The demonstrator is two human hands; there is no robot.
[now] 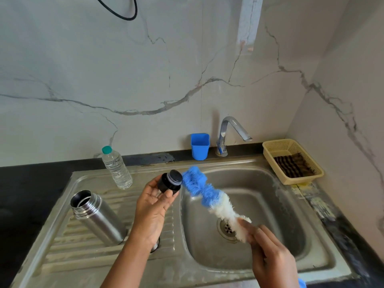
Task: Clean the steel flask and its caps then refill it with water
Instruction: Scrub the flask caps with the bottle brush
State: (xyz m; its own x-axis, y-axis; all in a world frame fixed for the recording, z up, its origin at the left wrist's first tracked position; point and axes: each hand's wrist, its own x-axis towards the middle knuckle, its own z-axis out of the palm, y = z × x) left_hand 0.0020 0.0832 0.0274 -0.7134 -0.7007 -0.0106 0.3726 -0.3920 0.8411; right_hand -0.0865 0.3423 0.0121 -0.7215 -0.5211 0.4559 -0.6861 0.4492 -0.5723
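The left hand (152, 201) was raised above the ribbed drainboard of the steel sink (324, 252), its fingers and thumb curled round a black inner cap (170, 181); the cap's grey-ringed end pointed toward the basin. The right hand (268, 254) hung over the basin, fingers closed on the lower end of a bottle brush (207, 194) — white bristles near the grip, blue bristles at the far end; the blue tip touched the cap's face, or lay just beside it, the blur of the bristles making that hard to settle.

The steel flask (97, 218) stood open on the drainboard to the left of the left forearm, its threaded mouth uncovered and its dark inside showing. Part of a small round metal piece (155, 245) showed under the left wrist on the drainboard; most of it was hidden by the arm, so what it was could not be told.

A clear plastic water bottle (117, 167) with a green cap stood at the drainboard's back edge; further right, against the marble wall, stood a blue plastic cup (200, 146), and just beside it the chrome tap (228, 132), its spout turned over the basin. A beige plastic basket (291, 161) sat on the dark counter at the sink's right rear corner — a dark striped scrub pad (293, 164) lay inside it. The drain (225, 228) showed at the basin's bottom, behind the brush's white end.
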